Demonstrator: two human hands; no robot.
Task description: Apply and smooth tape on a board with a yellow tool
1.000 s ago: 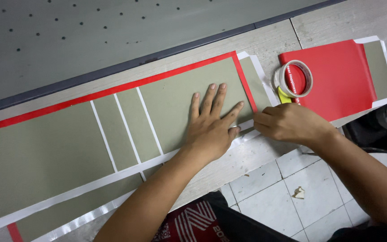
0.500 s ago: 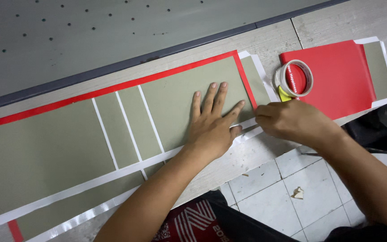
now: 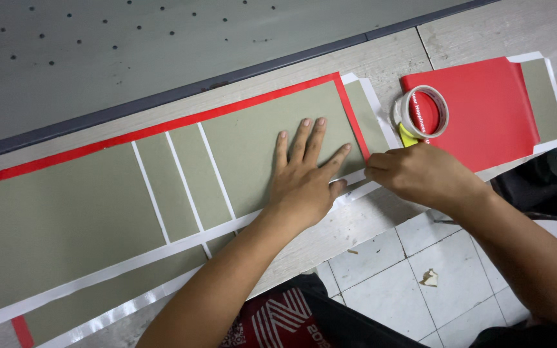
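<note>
The grey board panel (image 3: 259,138) lies flat on the worktop (image 3: 381,61); it looks stiff and light. The left hand (image 3: 304,174) presses it with spread fingers, while the right hand (image 3: 414,174) pinches the thin white tape strip (image 3: 356,187) at the panel's lower edge.

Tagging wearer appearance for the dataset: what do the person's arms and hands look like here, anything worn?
Both forearms are bare in the head view, with no sleeve showing down to the frame edge. The left hand and the right hand wear no gloves, and no watch or wristband shows. Something small and pale sits by the left thumb, maybe a ring; too small to tell. No markings are visible on either arm.
</note>
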